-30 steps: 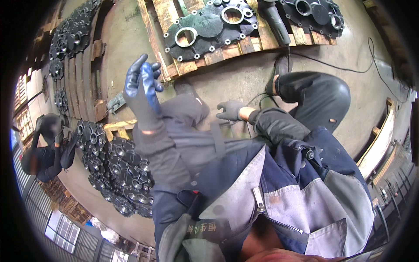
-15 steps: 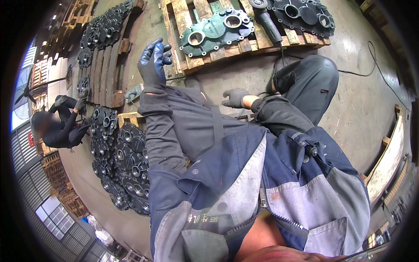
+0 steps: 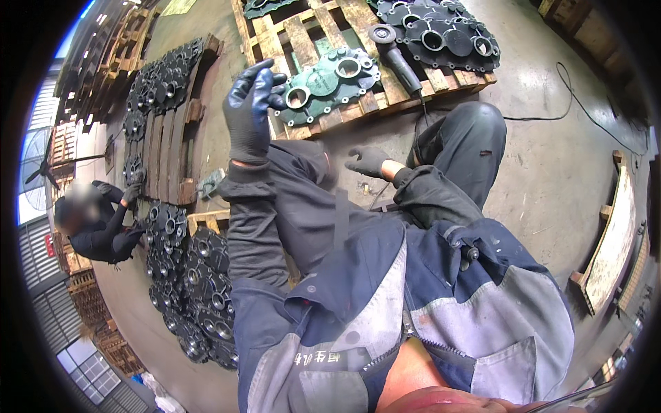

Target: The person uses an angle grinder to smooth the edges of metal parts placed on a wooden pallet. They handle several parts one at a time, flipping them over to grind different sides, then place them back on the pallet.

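Note:
My left hand (image 3: 250,110), in a dark glove with blue-coated fingers, is raised beside the left end of a green metal cover plate (image 3: 327,85). Its fingers are apart and hold nothing; whether they touch the plate I cannot tell. The plate has two large round holes and lies on a wooden pallet (image 3: 313,128). To its right an angle grinder (image 3: 399,63) rests on the same pallet, its cord trailing off the near edge. My right hand (image 3: 368,162), gloved in dark grey, hangs between my knees with its fingers loosely apart and nothing in them.
Black cover plates (image 3: 447,34) share the pallet at the right. More black castings (image 3: 200,275) are piled at my left, near another pallet (image 3: 164,148). A person (image 3: 100,220) crouches beyond them. A black cable (image 3: 551,118) crosses the floor at right.
The view has tilted up, so the pallet sits lower in it. My left hand is now closer to the green plate's left end. My right hand stays between my knees.

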Demonstrator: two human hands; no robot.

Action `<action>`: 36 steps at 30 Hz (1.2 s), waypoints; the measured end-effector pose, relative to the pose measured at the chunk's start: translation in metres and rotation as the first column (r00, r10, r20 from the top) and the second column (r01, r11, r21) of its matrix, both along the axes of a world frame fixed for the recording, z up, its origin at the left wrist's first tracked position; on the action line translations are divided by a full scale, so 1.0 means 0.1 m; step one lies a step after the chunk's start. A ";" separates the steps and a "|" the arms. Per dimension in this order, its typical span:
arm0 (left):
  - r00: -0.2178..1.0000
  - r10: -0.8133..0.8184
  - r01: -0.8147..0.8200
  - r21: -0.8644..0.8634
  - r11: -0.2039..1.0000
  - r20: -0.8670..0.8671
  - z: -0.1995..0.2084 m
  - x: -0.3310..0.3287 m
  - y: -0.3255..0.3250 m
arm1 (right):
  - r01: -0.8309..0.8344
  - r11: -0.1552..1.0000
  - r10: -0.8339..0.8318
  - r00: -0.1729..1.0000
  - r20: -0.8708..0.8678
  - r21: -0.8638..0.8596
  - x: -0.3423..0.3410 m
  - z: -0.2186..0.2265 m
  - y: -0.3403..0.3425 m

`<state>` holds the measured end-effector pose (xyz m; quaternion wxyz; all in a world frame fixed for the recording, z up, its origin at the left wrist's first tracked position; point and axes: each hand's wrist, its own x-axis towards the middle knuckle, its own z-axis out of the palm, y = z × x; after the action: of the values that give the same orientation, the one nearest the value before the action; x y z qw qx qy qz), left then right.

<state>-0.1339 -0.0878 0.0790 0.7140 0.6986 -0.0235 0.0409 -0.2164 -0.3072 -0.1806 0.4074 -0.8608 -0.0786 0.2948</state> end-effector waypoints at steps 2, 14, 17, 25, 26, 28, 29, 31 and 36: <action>0.998 -0.058 0.057 -0.030 0.998 -0.006 -0.07 0.18 -0.22 | 0.161 0.986 -0.162 0.987 0.010 0.037 0.15 0.07 -0.10; 0.835 -0.550 0.518 0.325 0.791 0.007 -0.61 0.87 -1.77 | 0.554 0.824 -0.560 0.763 0.324 0.121 1.78 -1.26 -0.73; 0.851 -0.502 0.505 0.504 0.701 -0.154 -0.73 0.92 -1.56 | 0.397 0.892 -0.269 0.850 0.454 -0.215 2.06 -0.70 -0.15; 0.874 -0.467 0.275 0.660 0.699 0.131 -0.51 1.11 -1.25 | 0.066 0.811 0.234 0.874 0.425 -0.582 2.67 -0.77 0.04; 0.885 -0.453 0.287 0.639 0.713 0.107 -0.48 1.09 -1.22 | 0.079 0.787 0.218 0.892 0.395 -0.612 2.70 -0.77 0.08; 0.879 -0.456 0.274 0.635 0.722 0.139 -0.47 1.05 -1.16 | 0.089 0.747 0.212 0.907 0.363 -0.658 2.78 -0.78 0.11; 0.874 -0.462 0.274 0.631 0.726 0.152 -0.45 1.03 -1.13 | 0.082 0.740 0.223 0.907 0.358 -0.668 2.78 -0.72 0.13; 0.878 -0.457 0.292 0.601 0.744 0.139 -0.47 1.05 -1.10 | 0.034 0.741 0.244 0.917 0.315 -0.671 2.86 -0.71 0.14; 0.874 -0.428 0.252 0.537 0.805 0.230 -0.45 1.04 -1.10 | 0.135 0.768 0.154 0.910 0.385 -0.626 2.50 -0.89 0.20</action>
<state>-0.0301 -0.1982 0.0343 0.4931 0.8224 -0.2828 0.0230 0.0333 -0.2873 -0.2691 0.0621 -0.9893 -0.0625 0.1166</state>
